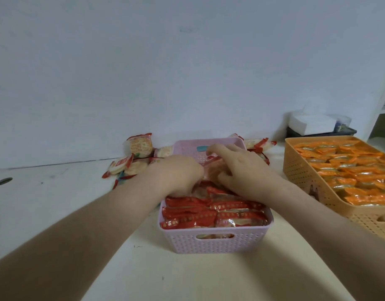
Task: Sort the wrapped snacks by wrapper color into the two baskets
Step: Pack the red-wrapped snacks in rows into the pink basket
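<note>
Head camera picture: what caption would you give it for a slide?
Left hand and right hand handle red snacks in the pink basket; orange snacks fill the orange basket.

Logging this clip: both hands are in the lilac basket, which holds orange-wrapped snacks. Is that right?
Not quite. The head view shows the lilac basket holding red-wrapped snacks, not orange ones. The orange-wrapped snacks fill the tan basket on the right. The left hand and right hand are indeed both in the lilac basket.
</note>
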The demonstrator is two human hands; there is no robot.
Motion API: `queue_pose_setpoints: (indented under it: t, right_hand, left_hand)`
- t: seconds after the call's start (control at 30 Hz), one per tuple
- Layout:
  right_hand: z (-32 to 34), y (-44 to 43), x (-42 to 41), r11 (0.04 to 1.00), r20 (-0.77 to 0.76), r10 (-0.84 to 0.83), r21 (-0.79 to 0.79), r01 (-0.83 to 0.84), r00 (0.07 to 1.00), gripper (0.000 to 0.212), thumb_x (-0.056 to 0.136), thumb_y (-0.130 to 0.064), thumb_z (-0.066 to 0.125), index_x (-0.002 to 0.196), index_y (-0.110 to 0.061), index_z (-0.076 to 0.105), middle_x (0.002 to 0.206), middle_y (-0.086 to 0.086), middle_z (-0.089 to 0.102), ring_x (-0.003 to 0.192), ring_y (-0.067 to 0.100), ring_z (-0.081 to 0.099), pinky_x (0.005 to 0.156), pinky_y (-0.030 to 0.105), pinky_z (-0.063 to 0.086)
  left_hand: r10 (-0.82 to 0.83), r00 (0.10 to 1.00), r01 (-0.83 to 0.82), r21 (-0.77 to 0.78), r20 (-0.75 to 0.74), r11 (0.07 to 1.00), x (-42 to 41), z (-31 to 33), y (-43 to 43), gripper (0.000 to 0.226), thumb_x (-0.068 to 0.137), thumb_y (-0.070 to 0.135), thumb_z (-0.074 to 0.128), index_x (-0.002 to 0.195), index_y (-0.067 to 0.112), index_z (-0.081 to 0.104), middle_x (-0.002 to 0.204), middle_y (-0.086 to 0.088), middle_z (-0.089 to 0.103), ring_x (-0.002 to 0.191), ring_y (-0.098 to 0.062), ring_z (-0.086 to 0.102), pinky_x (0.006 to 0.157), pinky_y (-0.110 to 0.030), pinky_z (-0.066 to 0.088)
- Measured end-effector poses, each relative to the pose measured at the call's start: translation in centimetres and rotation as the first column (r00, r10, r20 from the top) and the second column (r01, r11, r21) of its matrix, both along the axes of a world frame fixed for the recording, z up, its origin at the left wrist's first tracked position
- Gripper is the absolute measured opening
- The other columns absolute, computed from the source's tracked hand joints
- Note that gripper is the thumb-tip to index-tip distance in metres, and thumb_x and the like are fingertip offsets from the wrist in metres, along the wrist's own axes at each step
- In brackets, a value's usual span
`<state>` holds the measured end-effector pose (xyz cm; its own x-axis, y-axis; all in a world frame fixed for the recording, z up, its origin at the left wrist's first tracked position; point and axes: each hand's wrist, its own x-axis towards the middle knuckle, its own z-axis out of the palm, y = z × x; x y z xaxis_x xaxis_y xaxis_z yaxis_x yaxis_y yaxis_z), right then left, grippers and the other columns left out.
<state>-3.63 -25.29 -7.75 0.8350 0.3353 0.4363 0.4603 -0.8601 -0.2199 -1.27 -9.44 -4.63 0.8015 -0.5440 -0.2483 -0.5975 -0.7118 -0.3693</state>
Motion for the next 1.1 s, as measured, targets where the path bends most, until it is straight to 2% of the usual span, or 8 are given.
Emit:
queue_pose_setpoints:
  t: [0.17,0.33,0.47,0.63,0.77,0.87,1.0,1.1]
  right_hand:
    - [-0.1,0.0,0.1,0.996,-0.014,-0.085,-0.032,0.084,0.996,0.023,0.086,-0.031,0.052,0.107,-0.022,0.056,0.101,-0.001,0.064,0.093,0.023,0.058,0.071,0.036,0.043]
    - [0.0,-0.1,-0.2,0.993,0.042,-0.117,0.034,0.116,0.992,0.020,0.090,-0.034,0.053,0.092,-0.015,0.047,0.087,-0.001,0.057,0.076,0.022,0.052,0.066,0.040,0.044]
    - [0.1,0.0,-0.2,0.988,0.119,-0.141,0.074,0.133,0.983,0.022,0.088,-0.034,0.056,0.086,-0.016,0.043,0.081,-0.004,0.051,0.073,0.021,0.048,0.062,0.037,0.035]
    - [0.0,-0.4,-0.1,0.973,-0.037,-0.112,0.199,0.117,0.993,0.016,0.084,-0.023,0.059,0.097,-0.018,0.053,0.089,0.001,0.065,0.082,0.025,0.060,0.073,0.043,0.050]
    - [0.3,-0.5,0.0,0.987,-0.082,-0.059,0.144,0.071,0.995,0.039,0.084,-0.010,0.055,0.119,-0.024,0.064,0.110,-0.002,0.071,0.101,0.023,0.063,0.086,0.039,0.051]
    - [1.2,-0.6,0.6,0.990,-0.097,-0.063,0.118,0.075,0.993,0.025,0.084,-0.014,0.060,0.104,-0.023,0.073,0.103,-0.005,0.073,0.095,0.017,0.065,0.080,0.029,0.050]
    - [2.2,-0.2,1.2,0.949,-0.151,0.016,0.314,0.032,0.988,0.006,0.084,-0.025,0.071,0.088,-0.023,0.067,0.087,-0.010,0.066,0.076,0.003,0.058,0.066,0.013,0.043]
    - [1.9,0.6,1.7,0.946,-0.290,0.104,0.324,-0.005,0.951,0.013,0.079,-0.029,0.077,0.084,-0.023,0.066,0.083,-0.005,0.068,0.077,0.011,0.064,0.071,0.024,0.051]
  left_hand:
    - [-0.066,0.997,0.062,0.111,0.030,0.992,0.6,-1.3,-1.1,0.011,0.089,0.007,0.056,0.081,0.013,0.057,0.081,-0.006,0.059,0.069,-0.027,0.052,0.063,-0.037,0.047]
    - [-0.031,0.999,0.029,-0.100,-0.012,0.995,0.7,0.5,0.8,0.004,0.082,0.015,0.062,0.082,0.015,0.066,0.068,0.001,0.058,0.070,-0.022,0.057,0.059,-0.031,0.045]
    - [0.071,0.970,-0.146,-0.325,-0.233,0.934,-0.2,3.2,2.4,0.012,0.080,0.019,0.073,0.074,0.019,0.063,0.058,0.009,0.063,0.058,-0.007,0.061,0.057,-0.025,0.046]
    - [0.119,0.898,-0.257,-0.287,-0.423,0.923,-0.9,3.8,2.5,0.048,0.083,-0.001,0.064,0.120,0.029,0.055,0.111,0.007,0.070,0.085,-0.006,0.063,0.070,-0.027,0.050]
    - [0.102,0.927,-0.172,-0.167,-0.360,0.971,-1.5,2.6,1.3,0.042,0.092,0.008,0.045,0.127,0.024,0.061,0.124,0.002,0.063,0.105,-0.015,0.056,0.092,-0.032,0.048]
    - [0.106,0.927,-0.177,-0.173,-0.359,0.969,-1.8,1.6,1.0,0.035,0.101,0.038,0.038,0.121,0.025,0.063,0.123,0.002,0.063,0.112,-0.018,0.056,0.099,-0.037,0.045]
    - [0.020,0.974,-0.089,-0.298,-0.226,0.950,-1.9,0.9,2.1,0.032,0.095,0.055,0.047,0.100,0.024,0.055,0.097,0.002,0.066,0.092,-0.018,0.061,0.081,-0.033,0.049]
    - [-0.005,0.999,-0.016,-0.541,-0.038,0.841,-2.4,0.6,3.1,0.028,0.087,0.054,0.060,0.097,0.029,0.066,0.082,0.011,0.066,0.078,-0.007,0.061,0.071,-0.030,0.050]
